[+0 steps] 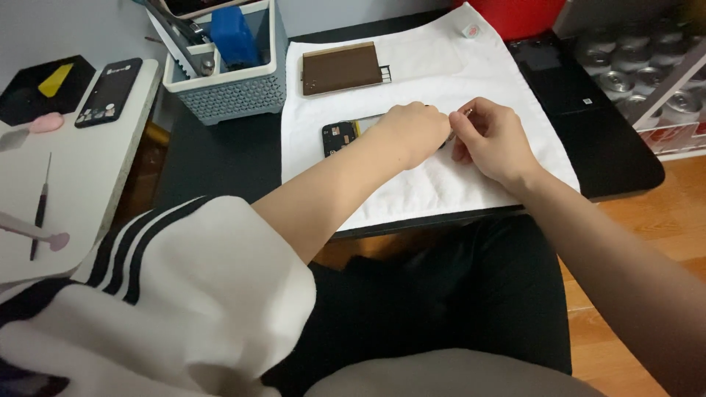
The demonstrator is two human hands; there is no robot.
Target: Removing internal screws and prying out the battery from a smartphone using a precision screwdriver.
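An opened phone (340, 137) with its dark circuit board showing lies on a white cloth (412, 81) on a black table. My left hand (413, 132) rests over the phone's right part, fingers curled down on it. My right hand (491, 140) is right beside it, fingertips pinched together at the phone's far end on something thin with a small tip showing above the fingers; what it is I cannot tell. A brown back cover (340, 68) lies further back on the cloth.
A grey-blue basket (228, 88) with tools stands at the back left. A white side table (81, 176) holds a black phone case (110, 92), a thin screwdriver (40, 202) and pink picks. A red container (515, 15) and a rack of cans (647, 73) are at the right.
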